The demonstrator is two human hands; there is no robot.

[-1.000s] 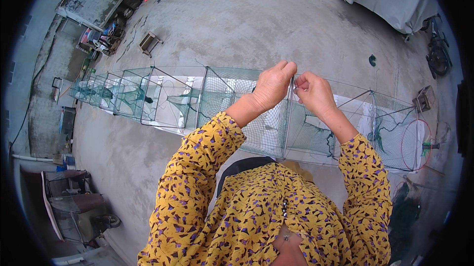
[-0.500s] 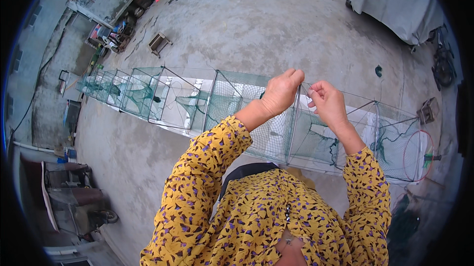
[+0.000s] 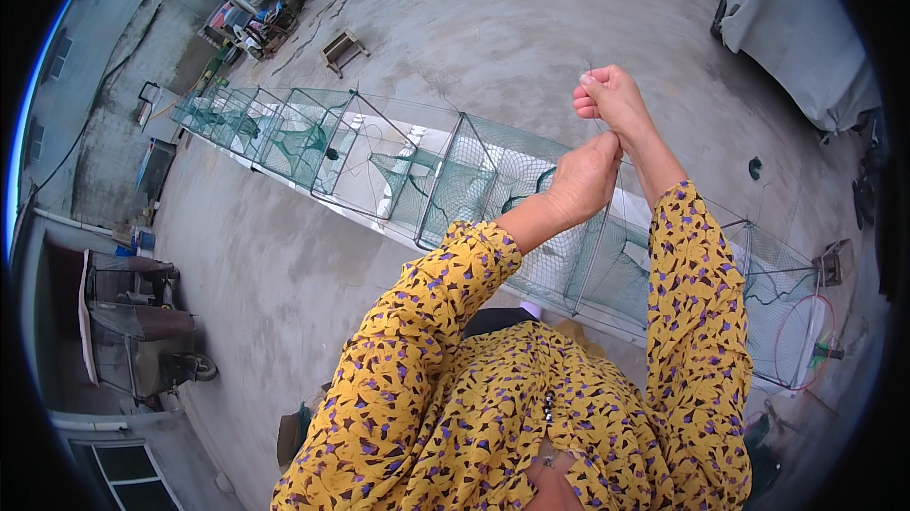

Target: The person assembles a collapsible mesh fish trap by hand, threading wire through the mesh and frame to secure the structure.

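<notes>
A long, collapsible fishing-net trap (image 3: pixel 455 179) of green mesh over square dark metal frames stretches across in front of me, on a long white surface (image 3: pixel 365 217). My left hand (image 3: pixel 586 179) is closed at the upper edge of one frame, pinching it together with the netting there; the fingertips are partly hidden. Just beyond and above it, my right hand (image 3: pixel 611 99) is raised with curled fingers. A thin dark strand (image 3: pixel 590 68) pokes up from its pinch; whether it is thread or a needle I cannot tell. The right wrist passes close behind the left hand.
A small wooden stool (image 3: pixel 343 51) stands on the concrete floor beyond the trap, and another stool (image 3: pixel 834 263) near its right end. A red hoop (image 3: pixel 804 340) closes that end. A grey-covered vehicle (image 3: pixel 796 27) is at the far right, a three-wheeler (image 3: pixel 137 321) at left.
My right hand has risen up and away from the frame, from beside the left hand to above it. My view has shifted, so the trap sits lower at the right.
</notes>
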